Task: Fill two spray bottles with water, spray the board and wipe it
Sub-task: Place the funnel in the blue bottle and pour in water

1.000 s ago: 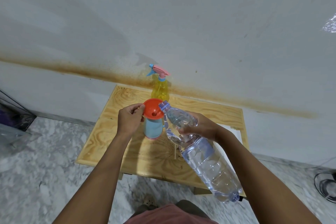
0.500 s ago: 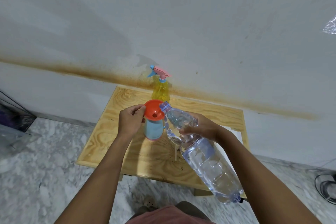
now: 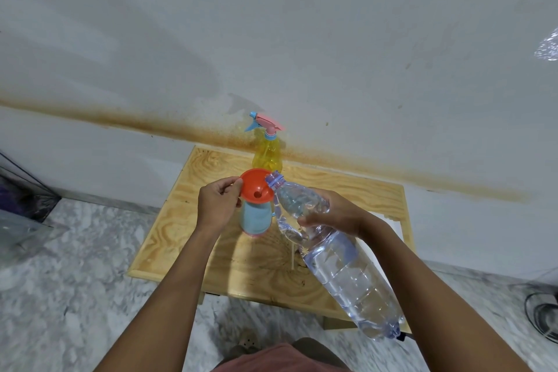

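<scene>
A light blue spray bottle [image 3: 255, 219] without its head stands on the wooden board [image 3: 181, 220], an orange funnel [image 3: 256, 189] set in its neck. My left hand [image 3: 217, 202] pinches the funnel's left rim. My right hand [image 3: 332, 210] grips the upper part of a large clear water bottle [image 3: 341, 263], tilted with its open mouth resting at the funnel's right rim. A yellow spray bottle [image 3: 267, 154] with a pink and blue trigger head stands behind, near the wall.
The board is a low plywood table against a white wall with a rusty brown stain. A white sheet [image 3: 392, 226] lies at its right side. Marble floor surrounds it; a fan [image 3: 543, 317] sits at the far right, dark clutter [image 3: 21, 196] at the left.
The water bottle's mouth has crept a little closer over the funnel's rim. Both hands keep their holds; the view has barely shifted.
</scene>
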Available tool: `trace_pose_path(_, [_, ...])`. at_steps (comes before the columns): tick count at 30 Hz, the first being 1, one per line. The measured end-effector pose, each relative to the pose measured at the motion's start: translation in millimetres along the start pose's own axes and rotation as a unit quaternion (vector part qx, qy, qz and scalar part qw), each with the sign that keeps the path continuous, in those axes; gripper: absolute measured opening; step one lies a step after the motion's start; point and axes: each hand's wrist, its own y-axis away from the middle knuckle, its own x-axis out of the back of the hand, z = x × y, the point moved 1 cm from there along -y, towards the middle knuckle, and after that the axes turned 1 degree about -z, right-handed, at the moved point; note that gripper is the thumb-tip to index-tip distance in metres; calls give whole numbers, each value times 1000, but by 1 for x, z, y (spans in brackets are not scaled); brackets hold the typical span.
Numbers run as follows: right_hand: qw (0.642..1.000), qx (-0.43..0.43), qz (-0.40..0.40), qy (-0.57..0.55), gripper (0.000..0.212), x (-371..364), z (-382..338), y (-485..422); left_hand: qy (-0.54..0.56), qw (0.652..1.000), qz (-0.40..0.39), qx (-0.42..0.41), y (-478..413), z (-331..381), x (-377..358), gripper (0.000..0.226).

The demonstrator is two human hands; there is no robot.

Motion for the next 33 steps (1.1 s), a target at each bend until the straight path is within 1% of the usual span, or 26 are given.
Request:
trace_pose_path(4, [1000,4,7,9,65,-1,1,1,1,1000,0,3,1,0,0,10])
trace_pose_path(8, [1000,11,18,16,57,-4,-4,2,2,1000,2,6,0,-1,1,9])
trace_pose_path(14, [998,28,58,25,59,-9,-12,3,4,1000,3,13,1,-1,1,10])
trace_pose_path(18, [993,62,95,18,63,-11,-13,6,1,1000,4,12,2,0,0,12])
trace_pose_path(22, [985,94,146,-12,76,-13,-12,12,-3,1000,6,12,2,1,0,12])
trace_pose_path(26, [971,133,196,-43,76,-13,-12,20,-7,1000,4,12,3,0,1,13])
trace_pose_path(30, [948,170,263,-62,80,-9,-14,27,-12,1000,7,9,4,2,1,13])
trace_pose_path(33, [928,185,318,-63,78,-4,-15,30,-27,999,17,8,2,2,0,11])
